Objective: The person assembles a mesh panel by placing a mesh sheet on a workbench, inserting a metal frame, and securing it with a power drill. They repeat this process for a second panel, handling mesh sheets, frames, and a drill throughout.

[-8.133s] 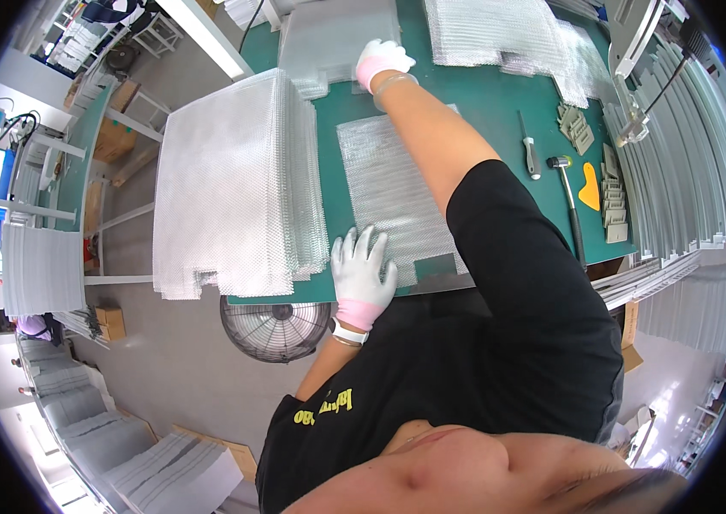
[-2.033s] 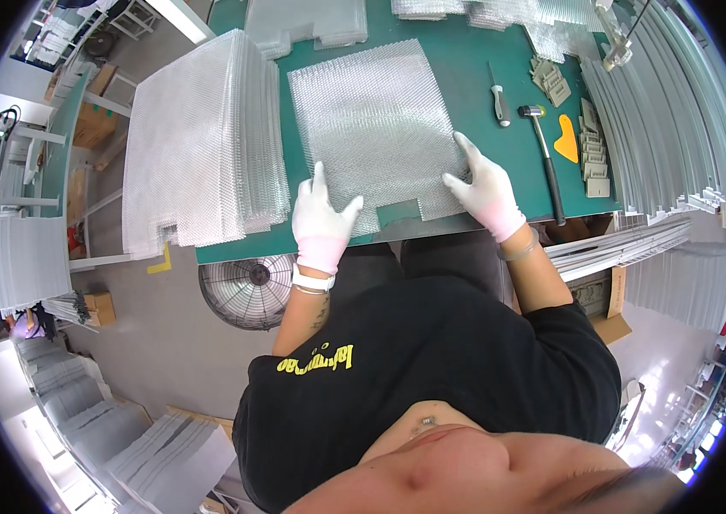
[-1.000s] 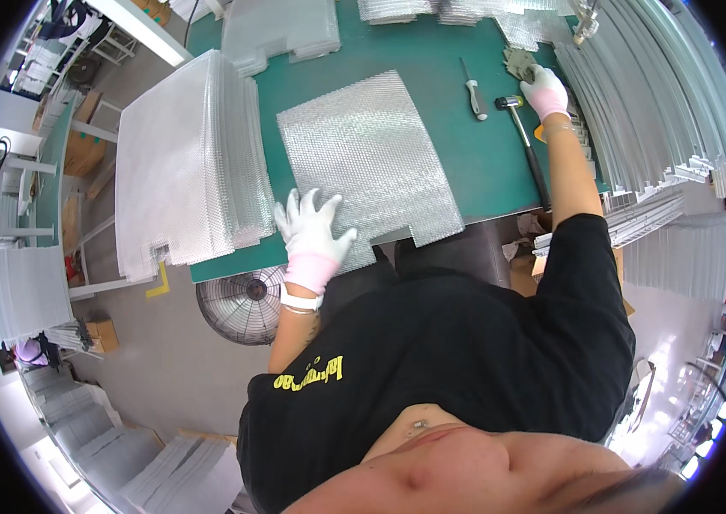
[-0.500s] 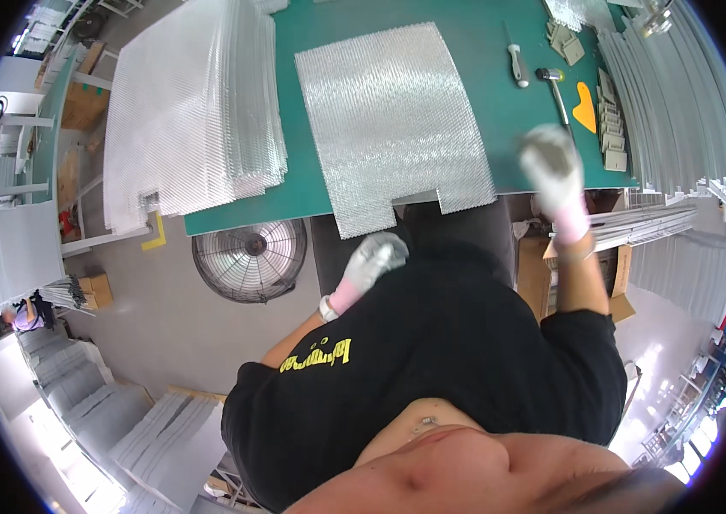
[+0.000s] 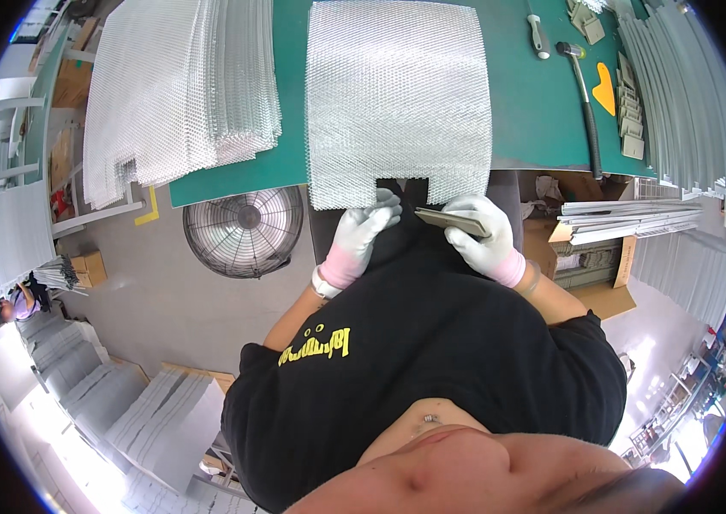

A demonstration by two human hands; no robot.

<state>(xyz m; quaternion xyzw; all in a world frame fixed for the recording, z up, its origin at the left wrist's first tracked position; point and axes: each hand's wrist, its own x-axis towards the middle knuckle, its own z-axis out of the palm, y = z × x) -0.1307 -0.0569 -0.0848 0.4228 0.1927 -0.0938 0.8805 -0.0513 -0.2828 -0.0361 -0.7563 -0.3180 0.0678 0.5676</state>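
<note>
While the silver mesh sheet lies on the green counter, its notched edge overhanging toward the person, the right hand pinches a flat grey piece between thumb and fingers, just below the sheet's right tab. Below its left tab, the left hand has half-curled fingers; whether they grip anything, I cannot tell. Left of the sheet is a mesh stack; right of it lie a screwdriver and a hammer.
</note>
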